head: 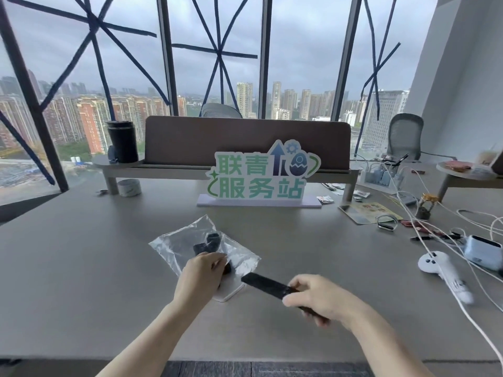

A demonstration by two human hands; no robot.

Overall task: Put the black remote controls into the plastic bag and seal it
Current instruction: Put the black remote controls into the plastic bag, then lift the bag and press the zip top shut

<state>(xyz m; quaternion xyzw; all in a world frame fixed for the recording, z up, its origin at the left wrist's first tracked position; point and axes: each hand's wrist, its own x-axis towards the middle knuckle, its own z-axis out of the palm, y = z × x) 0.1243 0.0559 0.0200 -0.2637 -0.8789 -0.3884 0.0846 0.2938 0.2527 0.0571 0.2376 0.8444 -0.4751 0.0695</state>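
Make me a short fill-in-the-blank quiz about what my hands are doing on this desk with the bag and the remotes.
1. The right hand holds a long black remote whose free end points toward the ____.
2. The left hand rests at the near edge of the clear plastic bag, which lies on the ____.
3. The dark items already inside the bag are ____ in colour.

Missing words: bag; desk; black

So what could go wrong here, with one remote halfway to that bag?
The right hand grips the long black remote only at its near end, so it might tip or slip. The plastic bag lies crumpled, and its opening is hard to see under the left hand; the remote's tip may catch the film rather than slide in. Dark pieces already inside could block it and make sealing harder.
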